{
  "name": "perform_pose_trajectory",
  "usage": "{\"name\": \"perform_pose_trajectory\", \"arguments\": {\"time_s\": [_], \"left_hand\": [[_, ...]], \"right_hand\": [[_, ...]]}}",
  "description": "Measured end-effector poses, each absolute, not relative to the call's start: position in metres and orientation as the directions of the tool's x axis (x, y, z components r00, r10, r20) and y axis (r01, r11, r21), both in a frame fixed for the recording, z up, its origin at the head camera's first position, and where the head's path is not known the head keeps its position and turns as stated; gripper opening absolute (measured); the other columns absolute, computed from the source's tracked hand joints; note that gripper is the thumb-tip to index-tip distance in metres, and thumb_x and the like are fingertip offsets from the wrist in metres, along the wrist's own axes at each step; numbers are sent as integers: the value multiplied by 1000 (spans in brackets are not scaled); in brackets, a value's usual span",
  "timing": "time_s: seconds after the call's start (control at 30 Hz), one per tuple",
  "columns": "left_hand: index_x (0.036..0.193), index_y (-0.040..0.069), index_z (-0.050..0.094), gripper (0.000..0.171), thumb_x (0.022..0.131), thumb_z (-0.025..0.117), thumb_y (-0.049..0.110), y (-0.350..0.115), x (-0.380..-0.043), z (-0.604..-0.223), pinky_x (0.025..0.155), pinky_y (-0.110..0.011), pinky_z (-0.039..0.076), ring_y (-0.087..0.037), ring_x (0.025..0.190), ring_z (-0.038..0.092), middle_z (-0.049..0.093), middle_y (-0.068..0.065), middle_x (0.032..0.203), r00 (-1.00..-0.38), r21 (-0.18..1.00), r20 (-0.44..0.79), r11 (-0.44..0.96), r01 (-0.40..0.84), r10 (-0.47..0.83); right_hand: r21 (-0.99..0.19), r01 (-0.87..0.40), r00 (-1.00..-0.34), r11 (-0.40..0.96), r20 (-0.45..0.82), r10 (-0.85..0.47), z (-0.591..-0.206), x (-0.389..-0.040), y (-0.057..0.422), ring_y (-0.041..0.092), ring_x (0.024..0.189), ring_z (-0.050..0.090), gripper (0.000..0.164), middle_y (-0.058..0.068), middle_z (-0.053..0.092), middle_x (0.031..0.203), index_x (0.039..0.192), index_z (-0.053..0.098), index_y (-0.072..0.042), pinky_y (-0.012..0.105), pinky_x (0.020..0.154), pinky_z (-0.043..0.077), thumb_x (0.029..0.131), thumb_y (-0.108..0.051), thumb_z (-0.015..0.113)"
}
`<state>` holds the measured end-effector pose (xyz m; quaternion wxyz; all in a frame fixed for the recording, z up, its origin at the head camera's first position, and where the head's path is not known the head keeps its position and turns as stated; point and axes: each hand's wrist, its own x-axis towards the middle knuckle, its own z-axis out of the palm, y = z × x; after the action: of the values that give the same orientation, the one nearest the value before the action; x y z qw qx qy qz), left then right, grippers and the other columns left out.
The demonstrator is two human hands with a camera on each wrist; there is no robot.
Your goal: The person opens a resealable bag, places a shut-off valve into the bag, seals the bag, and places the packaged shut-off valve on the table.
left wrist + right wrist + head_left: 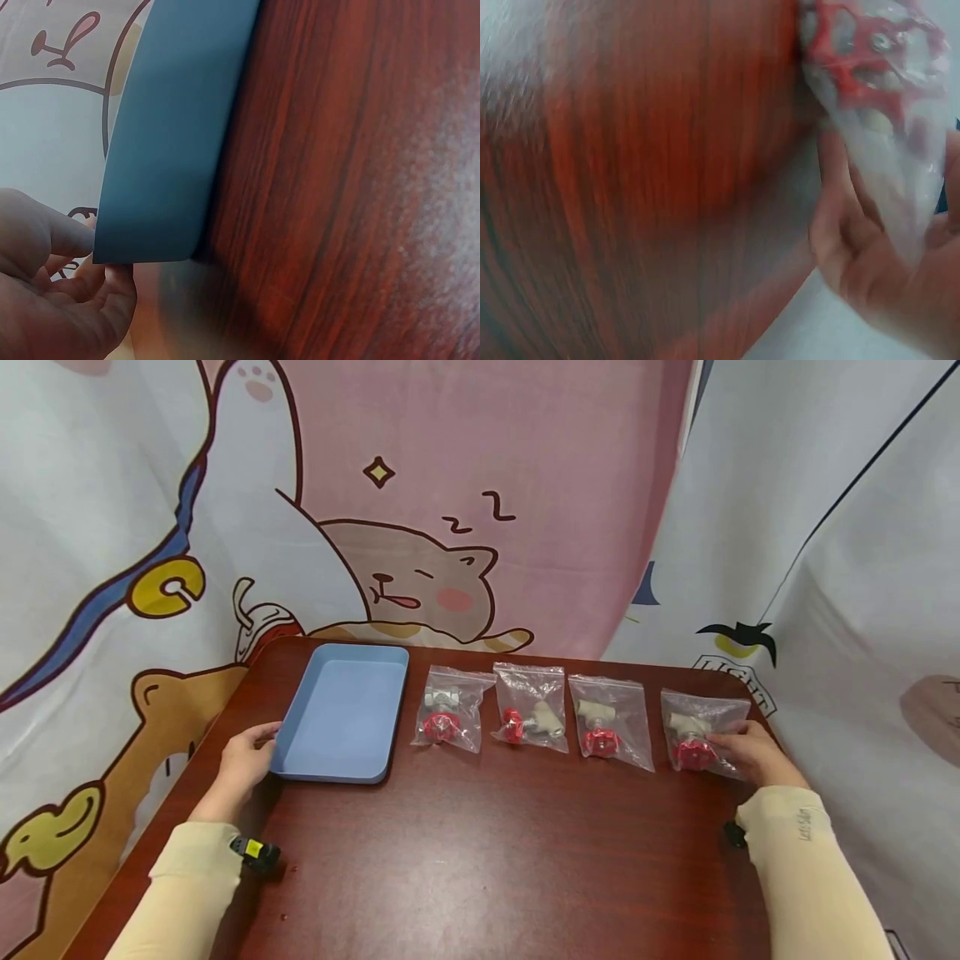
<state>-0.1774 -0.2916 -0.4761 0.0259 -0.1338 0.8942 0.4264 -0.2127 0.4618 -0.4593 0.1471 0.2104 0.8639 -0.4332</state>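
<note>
On the left, my left hand [243,766] grips the near-left edge of a blue rectangular tray [341,714]. The left wrist view shows the thumb and fingertips at the corner of the tray's wall [169,150]. At the far right, my right hand [756,755] holds the right side of a clear zip bag containing a valve with a red handwheel [694,753]. In the right wrist view the bag [889,150] hangs between thumb and fingers, slightly blurred. Whether it still touches the table I cannot tell.
Three more bagged red-handled valves lie in a row right of the tray: a left one [442,725], a middle one [536,721] and a right one [600,735]. The brown wooden table [487,860] meets a printed cloth curtain [585,510] at its back edge.
</note>
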Motion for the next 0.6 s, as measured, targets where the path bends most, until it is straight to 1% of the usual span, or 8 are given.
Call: {"name": "perform_pose_trajectory", "arguments": {"time_s": [0.07, 0.13, 0.17, 0.23, 0.33, 0.4, 0.53, 0.6], "left_hand": [[136, -4, 46, 40, 98, 38, 6, -291, -178, -476, 88, -43, 44, -39, 114, 47, 48, -30, 130, -963, 755, -157, 601, -260, -219], [135, -4, 46, 40, 97, 38, 6, -291, -179, -477, 89, -44, 44, -39, 114, 47, 48, -30, 130, -964, 754, -152, 604, -257, -220], [135, -4, 46, 40, 97, 38, 6, -290, -179, -476, 89, -44, 44, -39, 114, 47, 48, -30, 130, -963, 754, -151, 604, -257, -221], [135, -4, 46, 40, 97, 38, 6, -290, -180, -476, 89, -45, 44, -39, 114, 47, 48, -30, 130, -964, 754, -151, 605, -256, -220], [135, -4, 47, 40, 97, 38, 6, -290, -179, -475, 89, -45, 44, -40, 114, 47, 48, -30, 130, -964, 751, -146, 609, -254, -222], [134, -4, 47, 39, 97, 39, 6, -290, -179, -475, 87, -43, 45, -40, 112, 48, 49, -30, 129, -964, 745, -140, 617, -252, -224], [131, -5, 50, 37, 96, 41, 5, -291, -179, -474, 77, -34, 45, -38, 108, 49, 52, -30, 124, -971, 721, -93, 657, -219, -221], [129, -6, 52, 36, 95, 43, 4, -292, -179, -473, 74, -33, 44, -38, 106, 51, 55, -29, 120, -977, 697, -49, 693, -184, -210]], "right_hand": [[-636, 498, -865, 589, -409, 291, -460, -211, 461, 46, 114, 40, 85, 39, 28, 134, 140, 10, 17, 55, 95, 41, 92, -36, 57], [-574, 508, -860, 642, -385, 336, -460, -210, 460, 51, 120, 35, 86, 40, 26, 137, 140, 14, 17, 61, 100, 33, 91, -41, 56], [-543, 521, -852, 659, -379, 361, -460, -209, 459, 52, 122, 33, 88, 40, 25, 138, 140, 15, 16, 62, 102, 31, 91, -44, 55], [-498, 545, -837, 675, -375, 398, -459, -209, 457, 52, 124, 31, 88, 40, 25, 139, 140, 16, 15, 62, 103, 29, 91, -47, 54], [-473, 556, -830, 684, -355, 430, -458, -210, 453, 52, 125, 30, 88, 40, 25, 139, 141, 15, 14, 60, 104, 29, 91, -46, 54], [-472, 555, -831, 685, -339, 440, -455, -210, 450, 52, 125, 30, 88, 40, 25, 139, 142, 14, 13, 61, 104, 29, 91, -46, 55], [-459, 494, -869, 738, -267, 416, -447, -208, 442, 52, 122, 34, 86, 40, 30, 136, 141, 17, 13, 62, 101, 31, 90, -42, 57], [-453, 441, -897, 775, -216, 385, -441, -207, 439, 52, 119, 37, 82, 40, 33, 134, 141, 19, 14, 63, 99, 32, 91, -39, 56]]}}
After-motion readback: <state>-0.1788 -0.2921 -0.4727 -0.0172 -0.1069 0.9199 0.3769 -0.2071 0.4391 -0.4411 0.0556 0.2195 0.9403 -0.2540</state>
